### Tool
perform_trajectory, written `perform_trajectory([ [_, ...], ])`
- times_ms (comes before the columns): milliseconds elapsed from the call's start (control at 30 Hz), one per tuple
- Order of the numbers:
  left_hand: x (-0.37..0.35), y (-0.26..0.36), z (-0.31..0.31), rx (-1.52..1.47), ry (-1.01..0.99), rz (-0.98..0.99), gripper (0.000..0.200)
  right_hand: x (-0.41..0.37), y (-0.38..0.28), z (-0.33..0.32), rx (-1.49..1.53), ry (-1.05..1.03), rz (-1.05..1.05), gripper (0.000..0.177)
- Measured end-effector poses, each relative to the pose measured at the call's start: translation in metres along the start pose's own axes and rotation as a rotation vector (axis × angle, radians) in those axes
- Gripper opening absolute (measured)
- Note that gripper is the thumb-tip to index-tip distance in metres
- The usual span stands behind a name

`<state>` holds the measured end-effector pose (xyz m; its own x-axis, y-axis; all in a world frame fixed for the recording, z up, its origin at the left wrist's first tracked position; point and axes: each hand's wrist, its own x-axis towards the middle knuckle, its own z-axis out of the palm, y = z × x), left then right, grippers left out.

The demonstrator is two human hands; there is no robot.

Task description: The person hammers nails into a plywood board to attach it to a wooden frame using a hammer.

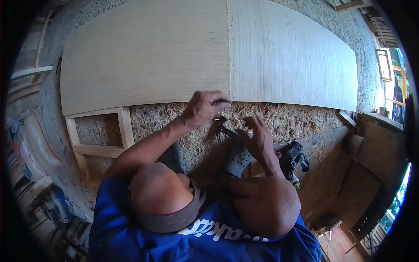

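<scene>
Plywood sheets (pixel 148 56), pale and meeting edge to edge, lie flat ahead of the squatting person whose view I follow from afar. The left hand (pixel 204 107) hovers by the near end of the seam (pixel 229 56), fingers curled, probably because that narrow joint calls for close fingerwork. The right hand (pixel 261 139) is beside a claw hammer (pixel 222 126), fingers loosely bent, which seems to keep the tool within reach. I cannot tell whether either hand grips anything. Wood shavings (pixel 152 117) spread below.
</scene>
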<state>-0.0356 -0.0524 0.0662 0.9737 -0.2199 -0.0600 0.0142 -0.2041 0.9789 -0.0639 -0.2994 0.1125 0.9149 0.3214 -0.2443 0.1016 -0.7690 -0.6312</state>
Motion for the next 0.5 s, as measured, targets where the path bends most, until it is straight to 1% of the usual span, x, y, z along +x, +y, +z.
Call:
perform_trajectory([
  [67,0.028,-0.028,-0.015,0.057,0.17,0.014,0.01,-0.026,0.039,0.018,-0.405,-0.238,-0.044,0.06],
  [133,0.058,-0.057,-0.026,0.14,0.329,0.064,0.011,-0.046,0.058,0.035,-0.451,-0.241,-0.06,0.062],
  [167,0.073,-0.067,-0.029,0.134,0.338,0.056,0.011,-0.048,0.061,0.039,-0.4,-0.256,0.021,0.062],
  [200,0.087,-0.075,-0.03,0.251,0.42,0.231,0.011,-0.048,0.061,0.04,-0.351,-0.272,0.104,0.063],
  [233,0.094,-0.082,-0.026,0.37,0.498,0.405,0.01,-0.047,0.062,0.038,-0.348,-0.294,0.099,0.057],
  [267,0.096,-0.082,-0.021,0.364,0.502,0.393,0.01,-0.045,0.06,0.031,-0.353,-0.306,0.101,0.057],
  [333,0.099,-0.08,-0.013,0.401,0.446,0.243,0.011,-0.042,0.054,0.02,-0.16,-0.31,0.12,0.045],
  [367,0.1,-0.083,-0.009,0.397,0.445,0.235,0.011,-0.038,0.054,0.015,-0.004,-0.245,0.11,0.035],
  [400,0.102,-0.085,-0.006,0.455,0.514,0.283,0.011,-0.036,0.051,0.009,-0.006,-0.25,0.115,0.035],
  [433,0.104,-0.087,-0.003,0.514,0.587,0.332,0.011,-0.034,0.047,0.0,0.03,-0.235,0.176,0.035],
  [467,0.105,-0.086,-0.003,0.511,0.592,0.323,0.011,-0.03,0.041,-0.01,0.064,-0.224,0.237,0.035],
  [500,0.105,-0.083,-0.002,0.546,0.585,0.27,0.012,-0.025,0.038,-0.018,0.069,-0.229,0.267,0.037],
])
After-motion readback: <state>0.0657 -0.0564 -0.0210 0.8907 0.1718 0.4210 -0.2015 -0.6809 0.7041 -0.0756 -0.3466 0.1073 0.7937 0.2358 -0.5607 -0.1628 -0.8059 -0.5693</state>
